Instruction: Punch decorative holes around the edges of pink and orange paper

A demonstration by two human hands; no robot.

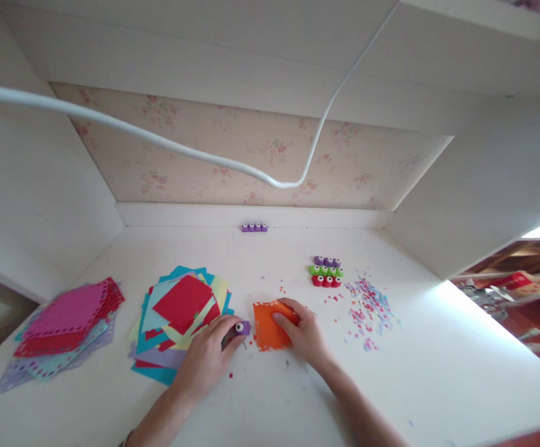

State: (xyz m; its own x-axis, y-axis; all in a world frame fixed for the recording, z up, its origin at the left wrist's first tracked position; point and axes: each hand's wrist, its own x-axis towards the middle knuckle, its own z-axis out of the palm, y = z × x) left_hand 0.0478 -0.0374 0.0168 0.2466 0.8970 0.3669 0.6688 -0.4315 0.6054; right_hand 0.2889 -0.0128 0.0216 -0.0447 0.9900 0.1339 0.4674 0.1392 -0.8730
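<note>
My left hand [209, 357] is closed around a small purple paper punch [241, 328] on the white desk [270, 397]. The punch sits at the left edge of an orange paper square [265, 329] with punched holes along its edges. My right hand [305, 335] lies flat on the orange square, fingers stretched out and pressing it down.
A fanned stack of coloured paper squares [181, 310] lies left of my hands, and a pile of punched sheets [67, 326] further left. Purple, green and red punches [326, 271] stand in rows at right, beside paper confetti [367, 310]. More purple punches [254, 227] line the back wall. A white cable [205, 155] hangs overhead.
</note>
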